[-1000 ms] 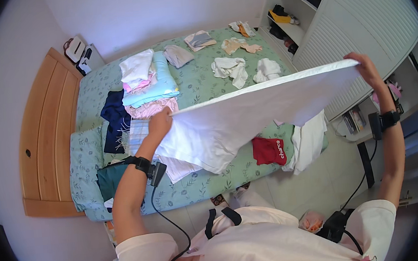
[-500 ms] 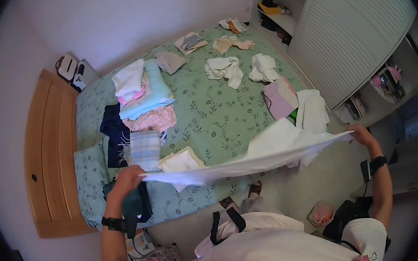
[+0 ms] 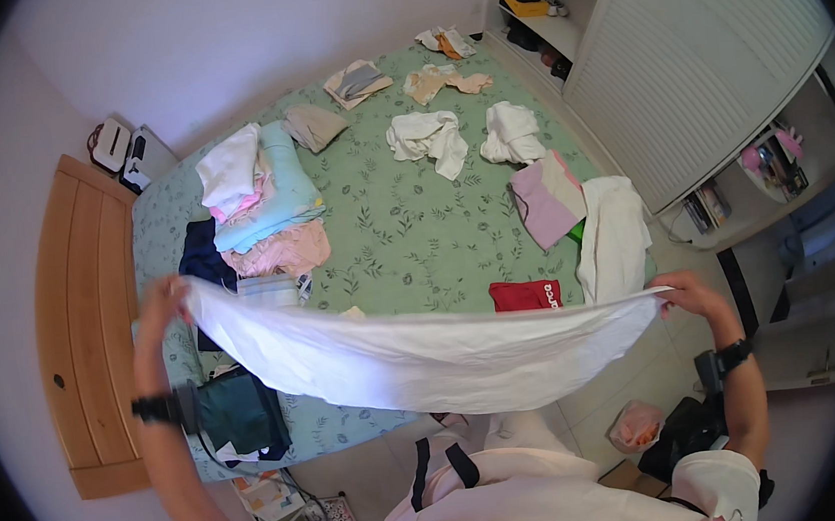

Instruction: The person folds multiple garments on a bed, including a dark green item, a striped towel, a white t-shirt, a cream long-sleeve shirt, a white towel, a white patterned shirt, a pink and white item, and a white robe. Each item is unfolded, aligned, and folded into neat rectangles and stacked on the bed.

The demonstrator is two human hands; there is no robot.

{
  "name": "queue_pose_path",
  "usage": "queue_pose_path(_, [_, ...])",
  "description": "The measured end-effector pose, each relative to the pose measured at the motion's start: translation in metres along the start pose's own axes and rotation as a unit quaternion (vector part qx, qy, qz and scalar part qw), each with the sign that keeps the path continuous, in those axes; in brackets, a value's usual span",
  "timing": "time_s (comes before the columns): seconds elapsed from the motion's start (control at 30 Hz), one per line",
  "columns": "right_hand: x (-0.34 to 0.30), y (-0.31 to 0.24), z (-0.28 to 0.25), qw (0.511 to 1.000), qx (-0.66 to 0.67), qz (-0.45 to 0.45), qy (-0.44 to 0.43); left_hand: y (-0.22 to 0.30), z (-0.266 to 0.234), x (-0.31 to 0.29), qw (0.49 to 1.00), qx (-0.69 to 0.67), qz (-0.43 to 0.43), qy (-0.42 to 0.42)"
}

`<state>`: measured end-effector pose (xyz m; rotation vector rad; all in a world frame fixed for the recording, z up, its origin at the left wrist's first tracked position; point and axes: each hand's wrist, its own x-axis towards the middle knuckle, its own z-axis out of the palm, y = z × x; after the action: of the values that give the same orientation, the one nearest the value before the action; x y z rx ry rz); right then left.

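A large white cloth (image 3: 427,360) hangs stretched between my hands above the near edge of the bed; its exact kind cannot be made out. My left hand (image 3: 166,297), slightly blurred, pinches one upper corner near the headboard side. At the opposite corner, my right hand (image 3: 687,295) grips the cloth beyond the bed's right edge. The upper edge runs fairly straight while the lower part sags toward my legs. Behind it lies a red folded cloth (image 3: 525,295), partly covered from view. A white garment (image 3: 613,240) rests on the bed's right edge near my right hand.
On the green bedsheet (image 3: 374,224) stand a stack with a light blue folded quilt (image 3: 275,194), a pink-and-beige cloth (image 3: 547,200), and crumpled white clothes (image 3: 429,141). Dark green clothing (image 3: 241,413) lies below my left hand. A wooden headboard (image 3: 88,332) and white wardrobe (image 3: 700,62) flank the bed.
My left hand has moved left and up, spreading the white cloth wider and lower. My right hand has shifted slightly left and down. The red cloth has come into view.
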<state>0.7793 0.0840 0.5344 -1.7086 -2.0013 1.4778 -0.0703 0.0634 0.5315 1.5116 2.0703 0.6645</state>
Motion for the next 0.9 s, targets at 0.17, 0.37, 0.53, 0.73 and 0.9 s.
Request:
queue_pose_path(0.17, [0.125,0.061,0.027,0.992,0.113,0.038,-0.029,0.072,0.027,0.197,0.987,-0.086,0.063,0.119])
queue_pose_path(0.37, [0.256,0.166,0.078,0.955,0.248,0.157,0.037,0.191,0.157,0.332,0.969,-0.164,0.083,0.167])
queue_pose_path(0.53, [0.320,0.235,0.102,0.940,0.223,0.255,0.037,0.114,0.284,0.302,0.978,0.032,0.159,0.128])
queue_pose_path(0.73, [0.344,0.284,0.109,0.947,0.172,0.270,-0.036,-0.081,0.501,0.033,0.962,-0.034,-0.160,-0.219])
queue_pose_path(0.9, [0.355,0.300,0.101,0.945,0.094,0.303,-0.085,-0.073,0.634,-0.158,0.833,-0.209,-0.501,-0.106])
